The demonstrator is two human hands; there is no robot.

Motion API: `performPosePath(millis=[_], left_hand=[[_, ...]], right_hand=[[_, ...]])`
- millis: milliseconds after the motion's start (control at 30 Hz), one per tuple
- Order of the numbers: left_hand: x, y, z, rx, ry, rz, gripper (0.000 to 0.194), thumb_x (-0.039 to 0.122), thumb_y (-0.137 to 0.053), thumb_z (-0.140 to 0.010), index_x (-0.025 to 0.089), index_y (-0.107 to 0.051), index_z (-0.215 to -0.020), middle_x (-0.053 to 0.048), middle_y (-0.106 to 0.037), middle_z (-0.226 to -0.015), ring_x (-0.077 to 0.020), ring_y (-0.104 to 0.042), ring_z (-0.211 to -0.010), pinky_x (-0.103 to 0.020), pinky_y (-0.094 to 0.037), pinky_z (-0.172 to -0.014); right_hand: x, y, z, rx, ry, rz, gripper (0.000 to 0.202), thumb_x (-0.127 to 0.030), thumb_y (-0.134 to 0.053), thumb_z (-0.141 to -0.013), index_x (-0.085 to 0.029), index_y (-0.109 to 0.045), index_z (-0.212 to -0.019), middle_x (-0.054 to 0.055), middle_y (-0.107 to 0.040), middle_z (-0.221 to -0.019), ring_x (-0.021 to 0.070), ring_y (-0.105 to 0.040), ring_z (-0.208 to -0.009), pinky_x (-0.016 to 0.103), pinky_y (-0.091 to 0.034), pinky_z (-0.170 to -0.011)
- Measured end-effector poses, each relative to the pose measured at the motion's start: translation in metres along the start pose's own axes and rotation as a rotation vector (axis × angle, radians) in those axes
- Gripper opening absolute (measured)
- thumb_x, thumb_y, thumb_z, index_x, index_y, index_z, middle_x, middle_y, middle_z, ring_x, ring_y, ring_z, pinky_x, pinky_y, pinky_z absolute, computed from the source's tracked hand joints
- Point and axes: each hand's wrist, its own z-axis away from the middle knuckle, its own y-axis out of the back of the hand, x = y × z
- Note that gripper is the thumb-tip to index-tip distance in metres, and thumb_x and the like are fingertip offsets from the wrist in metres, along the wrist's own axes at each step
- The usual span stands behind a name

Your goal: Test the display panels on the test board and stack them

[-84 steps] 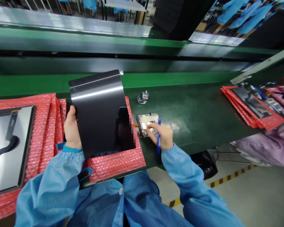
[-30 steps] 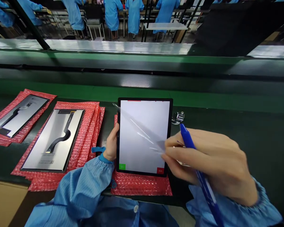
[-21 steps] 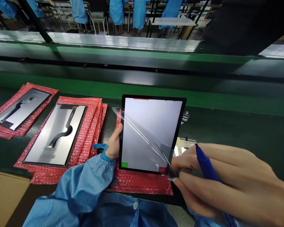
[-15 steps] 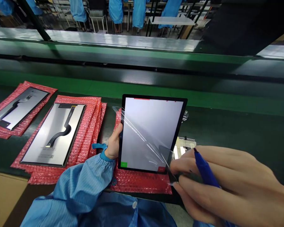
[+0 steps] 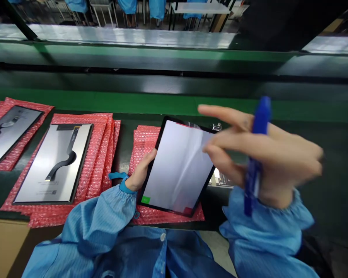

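My left hand (image 5: pixel 139 173) has its grip closed on the left edge of the lit display panel (image 5: pixel 179 166), thumb on the bezel, holding the panel tilted above the stack of red bubble-wrap sheets (image 5: pixel 142 143) on the desk (image 5: pixel 307 127). The screen shows a pale grey field with a small green square at its lower left corner and a red mark at its lower right. My right hand (image 5: pixel 266 154) is raised in front of the panel's right edge, blurred. A blue pen (image 5: pixel 255 154) is clamped upright between its fingers, while the index and middle fingers stretch out leftward over the screen; whether they touch the glass cannot be told. Left of the panel, a second panel (image 5: pixel 55 162) lies face down on another pile of red bubble wrap (image 5: pixel 101 154), its dark flex cable uppermost. A third panel (image 5: pixel 8 131) lies farther left on its own red sheet. A small circuit board (image 5: pixel 220 179) shows just beside the held panel's right edge.
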Motion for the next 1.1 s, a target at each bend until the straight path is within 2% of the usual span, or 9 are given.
performPosePath(millis=[133, 200, 267, 333, 400, 500, 733, 900, 1100], left_hand=[[-0.004, -0.001, 0.002, -0.083, 0.055, -0.136, 0.043, 0.053, -0.071, -0.078, 0.015, -0.078, -0.097, -0.006, -0.078, -0.095, -0.0324, -0.07, -0.103, -0.039, -0.054, -0.094], [-0.003, -0.001, 0.001, -0.04, 0.092, -0.09, 0.043, 0.052, -0.07, -0.079, 0.016, -0.077, -0.101, -0.007, -0.078, -0.097, -0.0325, -0.069, -0.107, -0.04, -0.054, -0.095], [-0.001, -0.001, -0.002, 0.005, 0.135, -0.011, 0.043, 0.052, -0.068, -0.08, 0.016, -0.077, -0.104, -0.007, -0.078, -0.099, -0.0337, -0.069, -0.109, -0.041, -0.055, -0.095], [0.003, -0.002, -0.005, 0.037, 0.13, 0.058, 0.042, 0.049, -0.066, -0.082, 0.016, -0.076, -0.105, -0.007, -0.078, -0.099, -0.0339, -0.069, -0.11, -0.042, -0.055, -0.096], [0.007, -0.003, -0.008, 0.103, 0.059, 0.094, 0.035, 0.041, -0.065, -0.084, 0.016, -0.076, -0.106, -0.005, -0.078, -0.098, -0.0314, -0.068, -0.111, -0.04, -0.054, -0.099], [0.012, -0.007, -0.01, 0.219, -0.069, 0.11, 0.026, 0.031, -0.062, -0.086, 0.017, -0.076, -0.103, -0.003, -0.078, -0.099, -0.0265, -0.067, -0.115, -0.035, -0.052, -0.103], [0.012, -0.005, -0.011, 0.152, -0.123, 0.158, 0.027, 0.035, -0.06, -0.09, 0.021, -0.075, -0.107, -0.001, -0.076, -0.109, -0.0283, -0.064, -0.12, -0.036, -0.054, -0.101], [0.011, -0.007, -0.012, 0.128, -0.094, 0.171, 0.032, 0.037, -0.055, -0.092, 0.018, -0.072, -0.11, -0.004, -0.075, -0.113, -0.0297, -0.061, -0.124, -0.04, -0.052, -0.105], [0.01, -0.009, -0.012, 0.144, -0.091, 0.154, 0.03, 0.037, -0.052, -0.094, 0.018, -0.072, -0.108, -0.004, -0.074, -0.113, -0.0309, -0.059, -0.127, -0.04, -0.053, -0.104]], right_hand=[[0.03, -0.019, -0.018, 0.218, -0.029, -0.173, 0.018, -0.021, -0.061, -0.093, -0.026, -0.066, -0.076, -0.002, -0.07, -0.076, 0.0172, -0.071, -0.071, 0.03, -0.058, -0.063], [0.044, -0.021, -0.02, 0.165, -0.076, -0.338, 0.0, -0.028, -0.066, -0.092, -0.027, -0.066, -0.092, -0.001, -0.071, -0.086, 0.0184, -0.072, -0.077, 0.033, -0.062, -0.072], [0.058, -0.019, -0.02, -0.035, -0.024, -0.424, 0.045, -0.036, -0.08, -0.081, -0.03, -0.059, -0.121, 0.002, -0.069, -0.108, 0.0236, -0.071, -0.1, 0.04, -0.061, -0.091], [0.071, -0.018, -0.019, -0.272, 0.039, -0.351, 0.095, -0.038, -0.09, -0.068, -0.033, -0.037, -0.147, 0.006, -0.06, -0.131, 0.0296, -0.062, -0.12, 0.05, -0.051, -0.108], [0.082, -0.018, -0.019, -0.393, 0.046, -0.254, 0.112, -0.038, -0.091, -0.066, -0.036, -0.023, -0.155, 0.008, -0.052, -0.141, 0.0327, -0.056, -0.128, 0.055, -0.043, -0.114], [0.097, -0.022, -0.019, -0.425, 0.02, -0.369, 0.109, -0.04, -0.089, -0.069, -0.04, -0.022, -0.155, 0.005, -0.051, -0.145, 0.0323, -0.052, -0.133, 0.053, -0.04, -0.116], [0.126, -0.052, -0.019, -0.19, -0.193, -0.78, 0.066, -0.057, -0.07, -0.083, -0.037, -0.045, -0.141, 0.0, -0.067, -0.125, 0.0271, -0.061, -0.123, 0.047, -0.044, -0.114], [0.132, -0.072, -0.014, -0.137, -0.376, -0.82, 0.075, -0.075, -0.062, -0.076, -0.037, -0.045, -0.139, -0.003, -0.068, -0.124, 0.0292, -0.058, -0.126, 0.049, -0.043, -0.114], [0.124, -0.071, -0.015, -0.095, -0.539, -0.806, 0.082, -0.083, -0.062, -0.066, -0.042, -0.048, -0.136, -0.005, -0.069, -0.122, 0.0308, -0.054, -0.13, 0.049, -0.048, -0.107]])
